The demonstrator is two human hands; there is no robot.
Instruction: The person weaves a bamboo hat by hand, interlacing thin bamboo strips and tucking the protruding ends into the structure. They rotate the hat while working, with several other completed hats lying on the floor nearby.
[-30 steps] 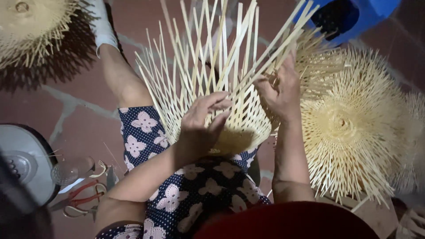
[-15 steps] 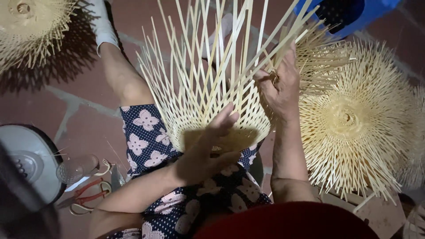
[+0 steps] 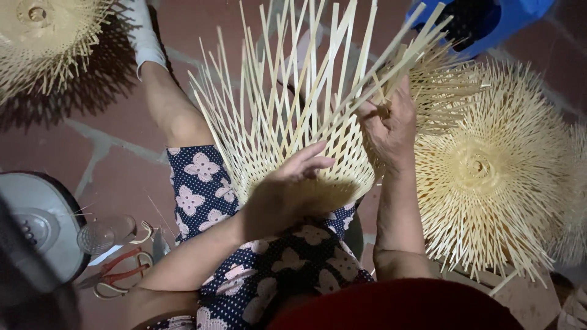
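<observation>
A half-woven bamboo basket [image 3: 293, 140] rests on my lap, its long pale strips fanning upward. My left hand [image 3: 284, 189] lies flat against the woven lower part, fingers stretched to the right, steadying it. My right hand [image 3: 388, 125] is at the basket's right edge, fingers pinched on several loose bamboo strips [image 3: 397, 67] that slant up to the right. My legs in dark floral trousers [image 3: 208, 189] are under the basket.
A stack of finished round bamboo weavings [image 3: 483, 171] lies at the right, another [image 3: 43, 36] at the top left. A blue plastic stool [image 3: 483, 18] stands top right. A grey fan base [image 3: 36, 226], a clear cup [image 3: 101, 235] and red-handled scissors [image 3: 116, 275] lie on the red tiled floor at left.
My left hand has slid lower and flatter on the woven part. My right hand has stayed at the right edge, working the strips upward. The basket has tipped slightly.
</observation>
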